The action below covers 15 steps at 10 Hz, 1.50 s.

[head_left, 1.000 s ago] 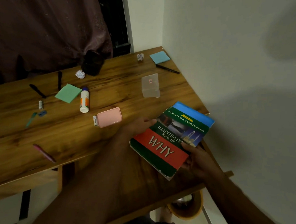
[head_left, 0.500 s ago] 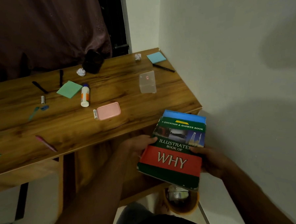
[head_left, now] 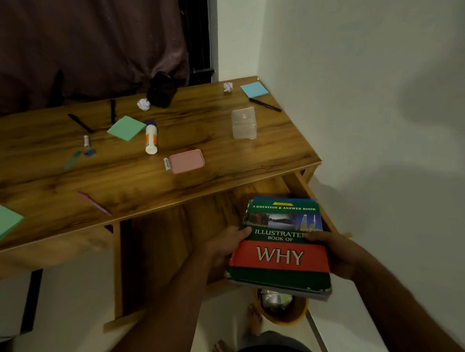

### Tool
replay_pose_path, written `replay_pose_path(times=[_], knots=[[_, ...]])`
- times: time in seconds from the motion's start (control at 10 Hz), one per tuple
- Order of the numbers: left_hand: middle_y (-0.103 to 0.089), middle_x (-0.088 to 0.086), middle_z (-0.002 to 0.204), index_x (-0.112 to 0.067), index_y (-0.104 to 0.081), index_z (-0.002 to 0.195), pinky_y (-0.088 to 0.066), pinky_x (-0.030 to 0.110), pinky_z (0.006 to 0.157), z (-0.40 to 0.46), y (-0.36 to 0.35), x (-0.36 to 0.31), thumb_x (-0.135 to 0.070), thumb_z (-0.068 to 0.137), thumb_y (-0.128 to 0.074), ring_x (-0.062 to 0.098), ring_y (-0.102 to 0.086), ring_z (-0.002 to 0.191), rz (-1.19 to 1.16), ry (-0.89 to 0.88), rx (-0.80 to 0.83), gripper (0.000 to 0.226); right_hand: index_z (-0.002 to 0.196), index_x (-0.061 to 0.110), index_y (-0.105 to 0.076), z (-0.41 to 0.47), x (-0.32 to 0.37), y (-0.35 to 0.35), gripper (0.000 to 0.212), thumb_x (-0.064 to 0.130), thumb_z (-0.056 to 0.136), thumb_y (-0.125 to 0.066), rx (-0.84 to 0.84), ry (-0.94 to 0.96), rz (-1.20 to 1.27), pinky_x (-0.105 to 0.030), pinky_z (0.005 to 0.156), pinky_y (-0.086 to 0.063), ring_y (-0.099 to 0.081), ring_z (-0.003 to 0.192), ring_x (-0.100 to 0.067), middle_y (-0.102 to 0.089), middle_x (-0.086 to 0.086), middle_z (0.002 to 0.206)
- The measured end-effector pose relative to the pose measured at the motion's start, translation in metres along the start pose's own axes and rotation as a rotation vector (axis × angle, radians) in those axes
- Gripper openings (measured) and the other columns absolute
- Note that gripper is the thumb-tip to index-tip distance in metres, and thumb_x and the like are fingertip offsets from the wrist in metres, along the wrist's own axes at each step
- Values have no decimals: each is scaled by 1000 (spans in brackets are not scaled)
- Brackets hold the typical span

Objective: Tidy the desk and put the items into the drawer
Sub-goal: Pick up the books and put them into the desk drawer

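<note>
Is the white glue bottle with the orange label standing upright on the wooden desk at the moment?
No, the white glue bottle with the orange label lies on its side on the wooden desk, beside a green sticky-note pad.

book [head_left: 279, 250] over open drawer [head_left: 176, 248]

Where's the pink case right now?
In the head view, the pink case lies on the desk near its front edge, right of the glue stick.

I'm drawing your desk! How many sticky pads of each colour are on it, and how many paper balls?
Green sticky pads: 2
Blue sticky pads: 1
Crumpled paper balls: 2
Total: 5
</note>
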<state>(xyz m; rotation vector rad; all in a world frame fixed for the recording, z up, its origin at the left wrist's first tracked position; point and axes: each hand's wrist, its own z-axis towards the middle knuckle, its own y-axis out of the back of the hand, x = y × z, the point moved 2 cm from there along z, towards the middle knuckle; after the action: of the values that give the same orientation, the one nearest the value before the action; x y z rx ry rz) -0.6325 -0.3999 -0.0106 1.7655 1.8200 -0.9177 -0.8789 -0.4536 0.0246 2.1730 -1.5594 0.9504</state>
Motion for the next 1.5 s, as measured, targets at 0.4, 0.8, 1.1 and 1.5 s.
replay_pose_path(times=[0.4,0.8,1.1,1.5], knots=[[-67,9,84,-7,-58,110,-52,39,82,27,15,18,-32,103,-40,23,-64,78,-176,-13,-281,31,119,5,-54,64,49,-26,38,26,89,-67,-63,-82,-401,-47,90,-54,-70,92,-32,-71,-18,104],[-67,11,96,-14,-55,117,-53,40,79,92,-3,14,-35,101,-44,29,-66,90,-301,21,-434,28,118,3,-60,135,67,-5,34,24,92,-64,-224,-35,-578,-41,87,-55,-68,95,-29,-69,-17,108],[-64,24,117,-2,-57,125,-53,50,90,131,-5,13,-22,98,-53,34,-65,97,-273,33,-557,33,120,-4,-59,168,72,5,33,17,95,-55,-311,58,-742,-34,88,-50,-60,111,-36,-64,-20,119],[-64,20,118,-6,-54,129,-56,45,83,145,-13,24,-6,92,-59,34,-65,98,-27,83,-608,37,135,-3,-38,182,56,12,49,18,95,-58,-330,41,-724,-41,99,-45,-52,124,-35,-51,-20,137]])
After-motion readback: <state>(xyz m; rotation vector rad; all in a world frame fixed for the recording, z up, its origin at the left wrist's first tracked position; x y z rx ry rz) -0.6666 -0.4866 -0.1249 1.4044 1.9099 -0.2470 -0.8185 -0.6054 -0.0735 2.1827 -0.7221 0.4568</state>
